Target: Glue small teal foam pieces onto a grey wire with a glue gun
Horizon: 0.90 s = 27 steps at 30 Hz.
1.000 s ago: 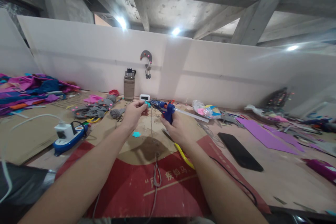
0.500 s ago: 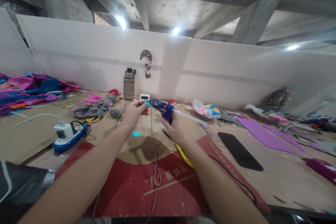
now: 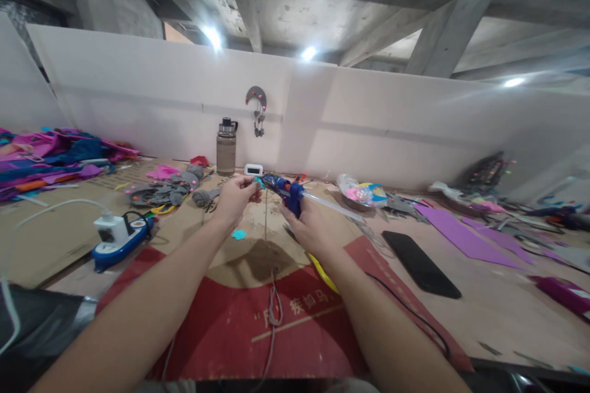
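Observation:
My left hand (image 3: 234, 199) is closed in a pinch on a small teal foam piece (image 3: 259, 182), held up above the table. A grey string (image 3: 266, 221) hangs down from it. My right hand (image 3: 308, 225) is wrapped round the handle of a blue glue gun (image 3: 284, 188), whose nozzle points left and meets the teal piece. A clear glue stick (image 3: 330, 205) juts out of the gun's back to the right. Another teal foam cut-out (image 3: 239, 234) lies on the cardboard below my left hand.
A water bottle (image 3: 226, 147) and a small white clock (image 3: 253, 169) stand by the white partition. A power strip (image 3: 117, 237) lies at left, grey felt pieces (image 3: 166, 191) beyond it, a black phone (image 3: 421, 264) at right, purple foam sheets (image 3: 465, 237) farther right.
Both hands with the glue gun and teal piece have barely shifted; the view has dropped a touch.

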{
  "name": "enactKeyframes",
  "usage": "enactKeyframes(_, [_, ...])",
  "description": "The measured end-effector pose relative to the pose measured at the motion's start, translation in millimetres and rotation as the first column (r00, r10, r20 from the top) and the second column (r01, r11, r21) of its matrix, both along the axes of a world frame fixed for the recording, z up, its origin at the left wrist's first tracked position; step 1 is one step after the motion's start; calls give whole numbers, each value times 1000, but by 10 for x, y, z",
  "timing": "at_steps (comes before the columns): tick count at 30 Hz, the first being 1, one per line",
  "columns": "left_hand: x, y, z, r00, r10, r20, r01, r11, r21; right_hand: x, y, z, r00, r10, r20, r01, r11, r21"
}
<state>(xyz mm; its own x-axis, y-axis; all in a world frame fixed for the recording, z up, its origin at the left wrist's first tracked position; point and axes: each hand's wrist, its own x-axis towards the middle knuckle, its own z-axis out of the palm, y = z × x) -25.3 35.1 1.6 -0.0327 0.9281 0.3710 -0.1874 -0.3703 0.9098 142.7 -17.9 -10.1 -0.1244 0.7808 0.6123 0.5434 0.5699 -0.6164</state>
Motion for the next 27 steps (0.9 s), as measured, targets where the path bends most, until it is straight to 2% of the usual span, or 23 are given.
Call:
enactKeyframes(17, [-3, -34, 27, 999, 14, 49, -13, 1000, -12, 18, 27, -17, 1000, -17, 7, 18, 1000, -16])
enactKeyframes(27, [3, -16, 9, 999, -17, 30, 18, 1000, -15, -2, 37, -65, 1000, -4, -20, 4, 1000, 4])
